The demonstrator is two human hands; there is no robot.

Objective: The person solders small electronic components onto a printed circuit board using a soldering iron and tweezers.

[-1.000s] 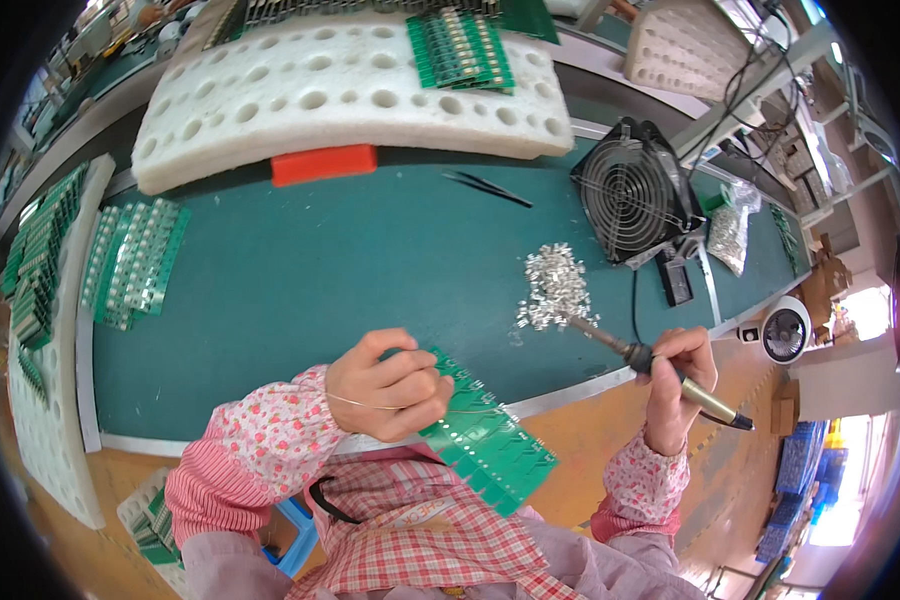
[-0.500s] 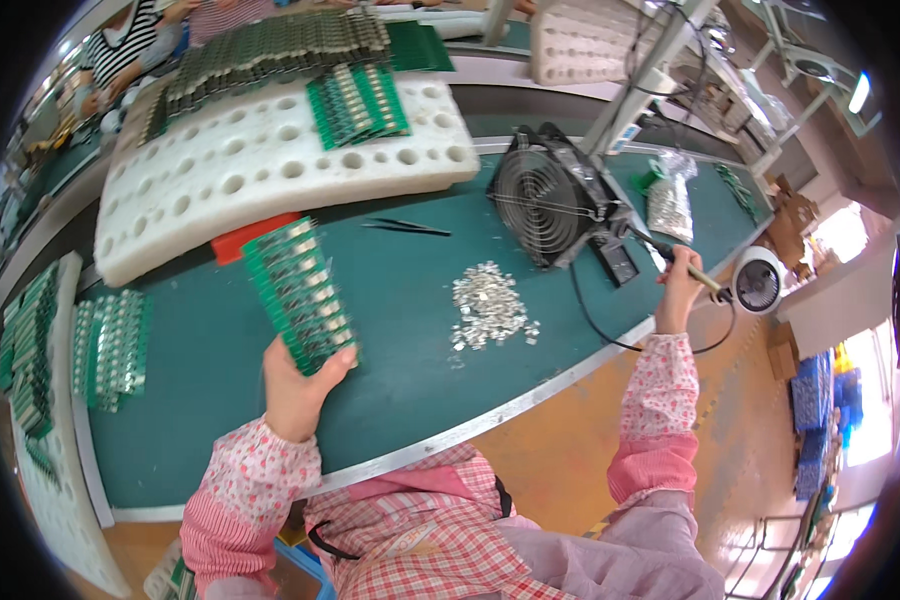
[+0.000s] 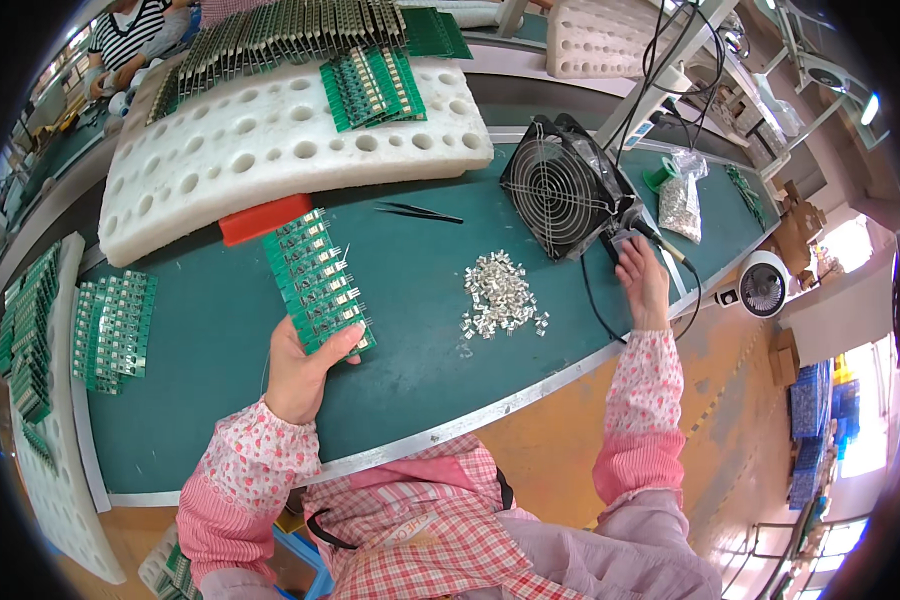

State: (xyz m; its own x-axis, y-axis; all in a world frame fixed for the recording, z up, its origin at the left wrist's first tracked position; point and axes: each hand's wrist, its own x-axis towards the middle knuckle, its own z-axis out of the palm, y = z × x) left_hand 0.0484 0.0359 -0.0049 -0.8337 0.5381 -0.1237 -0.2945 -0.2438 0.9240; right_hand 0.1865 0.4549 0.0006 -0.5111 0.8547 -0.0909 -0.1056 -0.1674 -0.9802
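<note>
My left hand (image 3: 302, 372) grips the lower end of a green circuit board panel (image 3: 315, 272), thumb on top. Rows of small white and dark parts cover the panel, with thin pins along its right edge. My right hand (image 3: 644, 278) is open beside the black fan, fingers bent forward and apart. Just past it a soldering iron (image 3: 668, 245) rests at its holder, its cord looping below. Between my hands lies a heap of small white and silver components (image 3: 500, 296). Black tweezers (image 3: 420, 213) lie farther back.
White foam blocks (image 3: 270, 150) bear rows of boards at the back left. A red piece (image 3: 262, 219) sticks out below. More boards (image 3: 115, 330) lie at the left. The fan (image 3: 560, 190), a bag of parts (image 3: 680, 205) and a green spool (image 3: 660, 175) stand right.
My right hand has let go of the soldering iron, which now rests at the holder, and has moved left. The board panel is tilted slightly differently in my left hand.
</note>
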